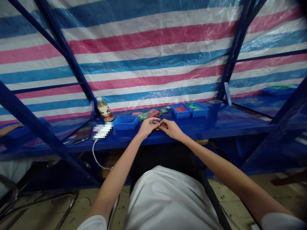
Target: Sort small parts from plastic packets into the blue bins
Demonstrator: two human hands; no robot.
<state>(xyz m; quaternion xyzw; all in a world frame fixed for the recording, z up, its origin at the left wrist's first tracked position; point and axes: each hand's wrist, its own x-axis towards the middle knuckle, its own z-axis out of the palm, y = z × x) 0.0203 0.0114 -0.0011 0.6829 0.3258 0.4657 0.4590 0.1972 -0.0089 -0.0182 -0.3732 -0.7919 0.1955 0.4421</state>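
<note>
**Item, hands:** my left hand (148, 126) and my right hand (170, 128) are held low over the front edge of the blue steel bench (206, 132), fingers curled, with the fingertips (157, 120) of the two hands meeting at the middle. Neither hand is a clenched fist. Whether a small part is pinched between them I cannot tell.

**Item, nearest:** a blue plastic tray (126, 122), just beyond my left hand.

**Item, back edge:** green packets (143, 116), a pink packet (153, 112), and two blue trays (189, 110) side by side, touching.

**Item, left end:** an upright plastic bottle (105, 109), a blurred white object (102, 131), a white cable (97, 158) hanging over the front edge, and a dark phone (82, 138).

**Risks:** anything small at my fingertips could slip and fall past the front edge. A wide swing of my left forearm could topple the bottle, and snagging the white cable could drag the blurred white object off the bench.
</note>
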